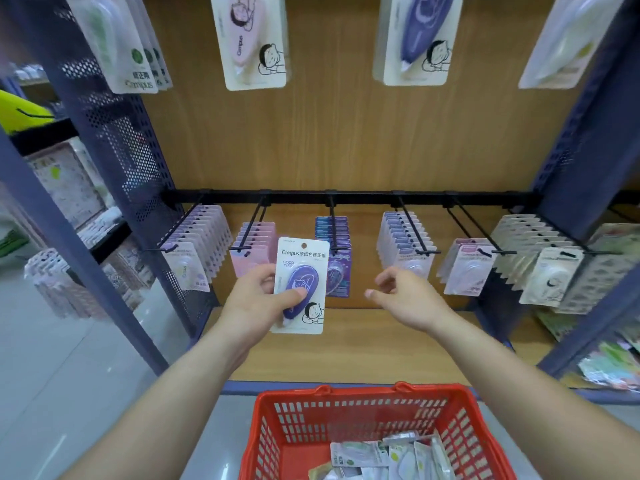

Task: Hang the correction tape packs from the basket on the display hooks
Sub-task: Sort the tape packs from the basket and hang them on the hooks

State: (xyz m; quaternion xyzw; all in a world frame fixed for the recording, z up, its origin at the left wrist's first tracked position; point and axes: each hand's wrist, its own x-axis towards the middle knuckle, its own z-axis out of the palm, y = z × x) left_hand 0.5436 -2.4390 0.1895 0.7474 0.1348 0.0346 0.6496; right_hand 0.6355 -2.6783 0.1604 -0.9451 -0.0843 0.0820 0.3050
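Red, purple and brown
The basket (pixel 360 393) is bright red. The correction tape pack (pixel 300 271) is white with a dark purple tape inside. The back board (pixel 346 140) is brown wood grain, the side panel (pixel 128 157) blue with tiny holes, the rail (pixel 363 196) black.

The basket (pixel 360 420) sits on the floor before the shelf (pixel 346 344); packs (pixel 405 247) hang on hooks (pixel 414 230) above it.

Open gap between packed hooks (pixel 426 251)
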